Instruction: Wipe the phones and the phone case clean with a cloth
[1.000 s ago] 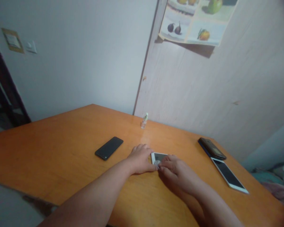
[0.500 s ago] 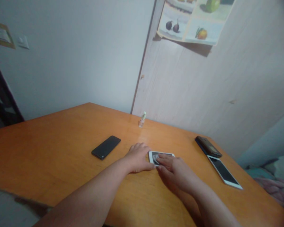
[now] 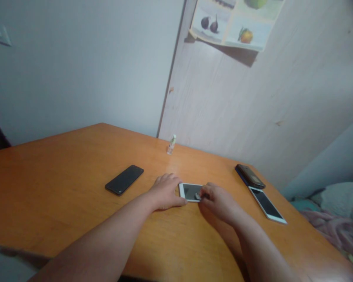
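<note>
Left of centre in the frame, the black phone [image 3: 124,180] lies apart from the left hand [image 3: 165,194], whose thumb and fingers are spread apart against the left end of the white-framed device [image 3: 191,192], flat on the bench [image 3: 61,176] at lower centre. Just right of that, the right hand [image 3: 219,201] has its fingers pinched together on a pale wad [image 3: 197,196] at the screen; in my judgement, light, even pressure with the wad flat, and the left end braced, suits this contact best.
</note>
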The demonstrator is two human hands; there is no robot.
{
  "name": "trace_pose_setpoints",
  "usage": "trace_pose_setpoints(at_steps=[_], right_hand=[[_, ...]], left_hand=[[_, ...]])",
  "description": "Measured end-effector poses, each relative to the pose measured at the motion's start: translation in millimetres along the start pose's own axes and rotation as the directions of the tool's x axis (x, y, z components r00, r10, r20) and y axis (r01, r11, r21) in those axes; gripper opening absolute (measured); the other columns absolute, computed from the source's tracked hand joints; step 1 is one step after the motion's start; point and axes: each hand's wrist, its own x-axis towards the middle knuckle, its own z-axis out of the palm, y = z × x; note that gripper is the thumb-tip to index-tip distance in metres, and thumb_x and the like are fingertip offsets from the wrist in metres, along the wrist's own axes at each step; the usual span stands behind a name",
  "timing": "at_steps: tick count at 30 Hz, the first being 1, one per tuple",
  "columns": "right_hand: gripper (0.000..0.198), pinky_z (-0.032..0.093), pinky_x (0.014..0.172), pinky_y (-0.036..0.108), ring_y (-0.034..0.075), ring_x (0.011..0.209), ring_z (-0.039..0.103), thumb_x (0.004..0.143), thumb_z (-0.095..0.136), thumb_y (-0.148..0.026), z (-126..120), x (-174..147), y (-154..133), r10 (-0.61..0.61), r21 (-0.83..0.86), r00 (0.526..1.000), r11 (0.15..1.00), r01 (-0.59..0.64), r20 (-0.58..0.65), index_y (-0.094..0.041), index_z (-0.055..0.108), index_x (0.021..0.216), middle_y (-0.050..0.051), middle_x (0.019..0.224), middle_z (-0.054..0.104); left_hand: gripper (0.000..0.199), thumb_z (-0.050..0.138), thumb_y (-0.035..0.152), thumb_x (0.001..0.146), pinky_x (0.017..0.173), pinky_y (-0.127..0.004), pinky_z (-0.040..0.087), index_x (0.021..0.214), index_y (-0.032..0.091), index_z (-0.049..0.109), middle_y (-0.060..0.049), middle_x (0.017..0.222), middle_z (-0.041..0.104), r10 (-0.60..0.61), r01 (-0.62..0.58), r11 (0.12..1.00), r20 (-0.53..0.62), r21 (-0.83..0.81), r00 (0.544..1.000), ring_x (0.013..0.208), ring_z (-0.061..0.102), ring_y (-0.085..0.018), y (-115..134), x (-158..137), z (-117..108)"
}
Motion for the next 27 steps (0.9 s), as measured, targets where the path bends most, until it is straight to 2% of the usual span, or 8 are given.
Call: trace_pose_setpoints(at_steps=[2, 4, 10, 12, 16, 19, 23, 27], right_hand=[[0.015, 0.034, 0.066, 0.026, 0.018, 0.08, 0.057, 0.078, 0.056, -0.014, -5.6, 1.1, 10.7, 0.13, -0.091, 0.991, 0.987, -0.131, -0.009, -0.021, 0.067, 0.084, 0.004, 0.087, 0.064], [0.013, 0.032, 0.064, 0.027, 0.018, 0.078, 0.056, 0.078, 0.055, -0.016, -7.7, 1.6, 15.4, 0.189, -0.137, 0.982, 0.972, -0.19, -0.018, -0.02, 0.066, 0.082, 0.005, 0.085, 0.064], [0.013, 0.034, 0.065, 0.024, 0.015, 0.078, 0.055, 0.078, 0.053, -0.015, 4.5, -2.0, -8.9, -0.07, 0.048, 0.997, 0.996, 0.069, 0.029, -0.021, 0.063, 0.084, 0.002, 0.088, 0.064], [0.012, 0.033, 0.065, 0.024, 0.015, 0.077, 0.055, 0.077, 0.053, -0.015, 2.8, -1.8, -7.1, -0.016, 0.043, 0.999, 0.999, 0.014, 0.046, -0.021, 0.063, 0.083, 0.002, 0.086, 0.065], [0.01, 0.029, 0.06, 0.026, 0.016, 0.07, 0.055, 0.077, 0.054, -0.015, -6.4, 0.1, 10.3, 0.217, -0.084, 0.976, 0.973, -0.214, 0.032, -0.019, 0.063, 0.077, 0.004, 0.077, 0.066], [0.008, 0.027, 0.058, 0.026, 0.016, 0.068, 0.054, 0.078, 0.054, -0.017, -3.5, 1.0, 11.2, 0.209, -0.098, 0.978, 0.973, -0.209, -0.014, -0.019, 0.061, 0.078, 0.004, 0.077, 0.066], [0.005, 0.028, 0.059, 0.024, 0.014, 0.069, 0.054, 0.081, 0.055, -0.019, 6.5, 3.8, 7.1, 0.101, 0.039, 0.994, 0.994, -0.103, 0.042, -0.02, 0.06, 0.081, 0.002, 0.077, 0.066], [0.009, 0.028, 0.059, 0.025, 0.016, 0.07, 0.054, 0.08, 0.055, -0.018, 5.7, 9.7, 21.6, 0.274, -0.025, 0.961, 0.961, -0.274, -0.035, -0.019, 0.061, 0.086, 0.004, 0.079, 0.066]], left_hand=[[0.058, 0.073, 0.063, 0.065, 0.095, -0.041, 0.044, 0.11, 0.027, 0.063, -0.006, 0.115, 0.061, 0.005, -0.005, 1.0, -0.002, 0.001, 1.0, 0.112, 0.054, -0.031, -0.5, 0.4, 0.4], [0.059, 0.072, 0.063, 0.065, 0.095, -0.041, 0.044, 0.111, 0.027, 0.063, -0.006, 0.116, 0.061, 0.015, -0.015, 1.0, -0.005, 0.001, 1.0, 0.112, 0.054, -0.031, -1.0, 0.5, 0.6], [0.058, 0.071, 0.064, 0.066, 0.093, -0.04, 0.045, 0.11, 0.027, 0.063, -0.006, 0.114, 0.061, 0.03, -0.03, 1.0, -0.012, 0.003, 0.999, 0.11, 0.055, -0.03, -2.0, -0.2, 1.1], [0.059, 0.072, 0.064, 0.066, 0.093, -0.04, 0.045, 0.111, 0.027, 0.063, -0.006, 0.114, 0.061, 0.028, -0.028, 1.0, -0.011, 0.005, 1.0, 0.11, 0.054, -0.03, -2.6, -0.1, 1.6], [0.062, 0.072, 0.065, 0.065, 0.093, -0.04, 0.044, 0.112, 0.027, 0.062, -0.006, 0.114, 0.06, 0.021, -0.021, 1.0, -0.014, 0.009, 1.0, 0.111, 0.054, -0.031, -4.2, 0.6, 3.4], [0.062, 0.072, 0.065, 0.065, 0.093, -0.04, 0.045, 0.112, 0.027, 0.061, -0.006, 0.114, 0.06, 0.022, -0.022, 1.0, -0.016, 0.008, 1.0, 0.111, 0.054, -0.031, -5.0, 1.0, 4.8], [0.06, 0.072, 0.064, 0.065, 0.092, -0.04, 0.045, 0.11, 0.027, 0.061, -0.006, 0.114, 0.061, 0.024, -0.024, 1.0, -0.021, 0.01, 0.999, 0.11, 0.055, -0.03, -4.7, 1.2, 4.6], [0.058, 0.072, 0.064, 0.065, 0.092, -0.04, 0.045, 0.108, 0.026, 0.061, -0.006, 0.113, 0.061, 0.016, -0.016, 1.0, -0.009, 0.012, 1.0, 0.109, 0.055, -0.031, -3.3, 1.3, 2.3]])
